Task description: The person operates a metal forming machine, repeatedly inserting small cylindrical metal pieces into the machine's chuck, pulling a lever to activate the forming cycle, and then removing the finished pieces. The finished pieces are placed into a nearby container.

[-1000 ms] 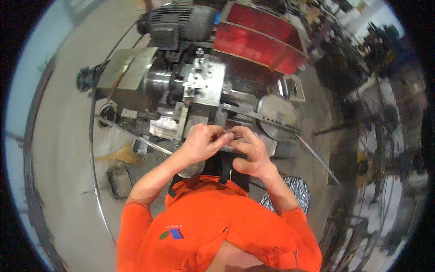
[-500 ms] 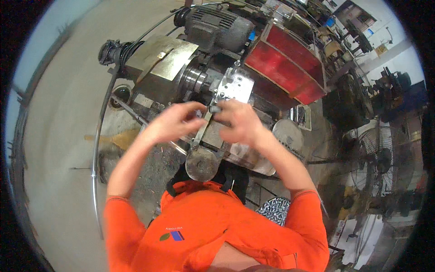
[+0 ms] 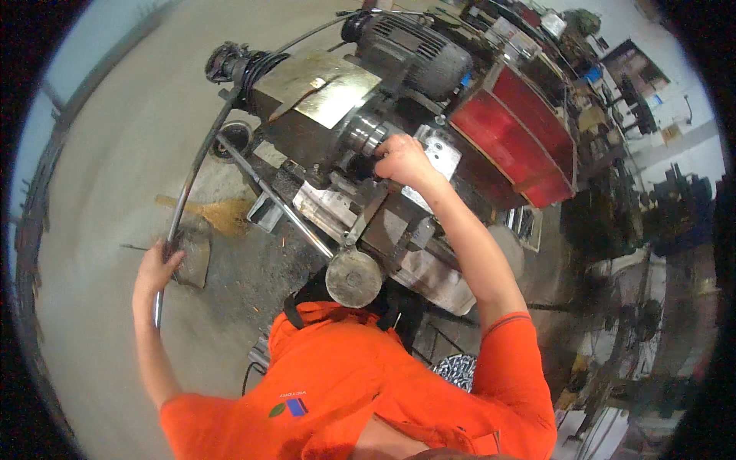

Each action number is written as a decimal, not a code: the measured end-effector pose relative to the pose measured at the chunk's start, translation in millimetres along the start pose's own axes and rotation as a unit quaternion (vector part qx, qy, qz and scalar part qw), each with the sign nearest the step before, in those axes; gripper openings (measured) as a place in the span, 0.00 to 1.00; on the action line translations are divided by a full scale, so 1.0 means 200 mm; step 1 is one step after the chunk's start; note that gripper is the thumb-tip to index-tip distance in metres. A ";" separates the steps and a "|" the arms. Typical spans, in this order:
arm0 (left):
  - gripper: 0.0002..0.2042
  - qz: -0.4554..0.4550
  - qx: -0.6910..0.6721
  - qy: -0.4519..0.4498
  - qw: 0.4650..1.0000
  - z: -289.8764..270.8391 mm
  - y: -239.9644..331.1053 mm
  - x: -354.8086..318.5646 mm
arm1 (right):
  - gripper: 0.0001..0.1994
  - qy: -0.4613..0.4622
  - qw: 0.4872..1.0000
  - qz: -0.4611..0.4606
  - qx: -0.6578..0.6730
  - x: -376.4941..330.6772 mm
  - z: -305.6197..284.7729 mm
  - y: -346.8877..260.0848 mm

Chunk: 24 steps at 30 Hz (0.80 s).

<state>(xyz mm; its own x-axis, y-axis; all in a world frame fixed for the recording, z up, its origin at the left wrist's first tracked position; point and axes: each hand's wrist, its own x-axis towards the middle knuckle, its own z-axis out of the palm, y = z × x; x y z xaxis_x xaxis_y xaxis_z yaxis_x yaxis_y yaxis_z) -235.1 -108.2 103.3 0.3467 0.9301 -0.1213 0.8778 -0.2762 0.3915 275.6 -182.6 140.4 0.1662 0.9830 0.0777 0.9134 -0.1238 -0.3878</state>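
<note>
My left hand (image 3: 156, 268) is wrapped round the lower part of a long metal lever (image 3: 182, 201), out to the left of the machine. At the machine's middle, my right hand (image 3: 403, 161) has its fingers curled together just in front of the shiny round spindle nose (image 3: 366, 132). Whatever those fingers pinch is hidden behind them. A bright metal plate with holes (image 3: 440, 157) lies just right of that hand. Nearer to me, a flat bar (image 3: 369, 217) runs toward a round metal disc handle (image 3: 353, 279).
A motor (image 3: 418, 52) and a red open box (image 3: 502, 126) stand at the back. A brass-coloured sheet (image 3: 326, 86) covers the headstock. On the floor lie a straw broom (image 3: 218, 212) and a dustpan (image 3: 194, 259). A container of small metal parts (image 3: 457, 371) sits by my right side.
My left hand has left the machine's middle and gone down-left onto the lever. My right hand has moved up to the spindle. The whole view has shifted a little.
</note>
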 end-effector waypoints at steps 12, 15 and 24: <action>0.05 0.106 0.352 0.191 0.910 -0.14 -0.75 0.68 | 0.13 -0.004 0.998 -0.049 -0.041 -0.01 -0.03 0.01; 0.06 0.118 0.376 0.179 0.901 -0.19 -0.87 0.84 | 0.12 0.020 0.997 -0.063 -0.034 -0.01 0.00 0.00; 0.15 0.183 0.113 0.433 0.875 0.07 -0.25 0.83 | 0.18 0.176 0.978 -0.112 0.023 -0.27 -0.10 0.03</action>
<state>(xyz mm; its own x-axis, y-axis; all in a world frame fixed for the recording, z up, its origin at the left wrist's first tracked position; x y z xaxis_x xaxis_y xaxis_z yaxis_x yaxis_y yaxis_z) -216.2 56.8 51.3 0.3248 0.5768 0.7495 0.8371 -0.5442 0.0561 279.2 -239.5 151.7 0.0878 0.8767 0.4730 0.9255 0.1039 -0.3643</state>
